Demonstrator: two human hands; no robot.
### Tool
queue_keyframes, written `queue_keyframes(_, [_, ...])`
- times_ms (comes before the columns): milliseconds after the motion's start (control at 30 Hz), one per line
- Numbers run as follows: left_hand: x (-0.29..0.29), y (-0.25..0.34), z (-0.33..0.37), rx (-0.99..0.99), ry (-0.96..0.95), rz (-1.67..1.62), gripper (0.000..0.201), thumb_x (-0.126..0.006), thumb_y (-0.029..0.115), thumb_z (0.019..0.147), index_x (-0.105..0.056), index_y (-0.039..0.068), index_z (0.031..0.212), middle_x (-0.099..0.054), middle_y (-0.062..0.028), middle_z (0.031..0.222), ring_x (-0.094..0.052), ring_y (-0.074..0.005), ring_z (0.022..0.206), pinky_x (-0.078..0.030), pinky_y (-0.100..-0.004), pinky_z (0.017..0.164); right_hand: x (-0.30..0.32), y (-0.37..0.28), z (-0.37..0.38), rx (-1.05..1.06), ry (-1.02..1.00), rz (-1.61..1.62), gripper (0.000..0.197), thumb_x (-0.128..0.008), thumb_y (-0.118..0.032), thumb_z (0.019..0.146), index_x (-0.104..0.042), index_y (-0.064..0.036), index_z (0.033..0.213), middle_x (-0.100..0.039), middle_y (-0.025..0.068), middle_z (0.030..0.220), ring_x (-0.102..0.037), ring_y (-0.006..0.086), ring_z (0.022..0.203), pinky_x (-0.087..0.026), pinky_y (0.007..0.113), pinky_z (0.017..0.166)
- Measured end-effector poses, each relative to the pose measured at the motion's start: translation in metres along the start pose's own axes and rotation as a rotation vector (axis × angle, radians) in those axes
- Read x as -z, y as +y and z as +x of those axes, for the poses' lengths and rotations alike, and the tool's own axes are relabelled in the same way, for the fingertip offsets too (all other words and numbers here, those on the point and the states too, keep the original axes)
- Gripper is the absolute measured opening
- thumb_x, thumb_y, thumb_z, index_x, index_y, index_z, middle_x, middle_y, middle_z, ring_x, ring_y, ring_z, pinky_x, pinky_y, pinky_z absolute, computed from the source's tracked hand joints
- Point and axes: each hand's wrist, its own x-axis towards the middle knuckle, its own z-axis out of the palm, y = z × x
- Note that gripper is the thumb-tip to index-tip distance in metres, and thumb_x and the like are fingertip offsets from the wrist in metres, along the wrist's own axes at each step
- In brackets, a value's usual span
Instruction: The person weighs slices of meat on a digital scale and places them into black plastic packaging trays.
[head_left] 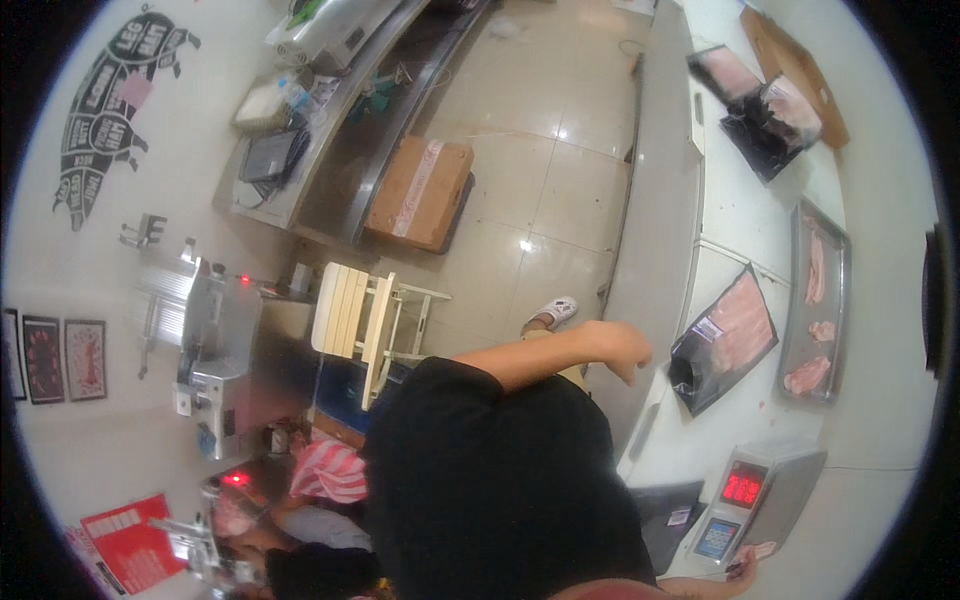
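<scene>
My right hand (741,569), at the bottom right, is closed on a small pale pink slice of meat (765,550). It is at the lower edge of a grey digital scale (790,505) with a lit red display. My left hand (622,350) hangs loosely beside the counter edge, its fingers slightly bent and apart, and no object shows in it. Closest to that hand lies a black-backed clear pack of sliced pink meat (728,338). A dark empty-looking pouch (668,520) lies partly under my arm, in front of the scale.
A metal tray (797,290) with several meat pieces lies along the wall. Beyond are more meat packs (785,115) and an open cardboard box (775,45). Behind me are a folding stool (365,320), a taped carton (420,193), slicers (215,350) and a person in a striped apron (328,470).
</scene>
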Motion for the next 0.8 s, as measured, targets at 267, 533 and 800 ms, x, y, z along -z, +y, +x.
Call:
queue_keyframes(267, [-0.003, -0.006, -0.019, -0.082, -0.03, -0.089, 0.05, -0.079, 0.038, 0.086, -0.07, 0.007, 0.125, -0.074, -0.0177, 0.105, -0.071, -0.0374, 0.104, -0.055, -0.0464, 0.09, 0.136, -0.034, 0.047, 0.125, 0.064, 0.132, 0.031, -0.067, -0.037, 0.098, -0.073, -0.0088, 0.087, -0.059, 0.0013, 0.065, -0.052, 0.0152, 0.054, -0.04, 0.033, 0.047])
queue_keyframes(533, [0.027, 0.047, 0.016, -0.223, -0.154, 0.076, 0.042, -0.076, 0.03, 0.087, -0.07, 0.006, 0.12, -0.075, -0.0163, 0.097, -0.072, -0.0358, 0.097, -0.055, -0.0459, 0.086, 0.152, 0.004, 0.042, 0.606, 0.844, -0.62, 0.042, -0.061, -0.033, 0.102, -0.065, -0.0023, 0.131, -0.067, 0.0166, 0.13, -0.06, 0.0278, 0.125, -0.045, 0.041, 0.108])
queue_keyframes(800, [0.016, 0.156, 0.064, -0.794, 0.329, -0.066, 0.039, -0.075, 0.002, 0.082, -0.071, 0.006, 0.121, -0.072, -0.0156, 0.114, -0.067, -0.036, 0.11, -0.054, -0.0442, 0.096, -0.036, -0.102, -0.083, 0.581, 0.41, 0.208, 0.042, -0.074, -0.015, 0.096, -0.057, -0.0043, 0.133, -0.073, 0.009, 0.096, -0.071, 0.0147, 0.087, -0.058, 0.029, 0.076])
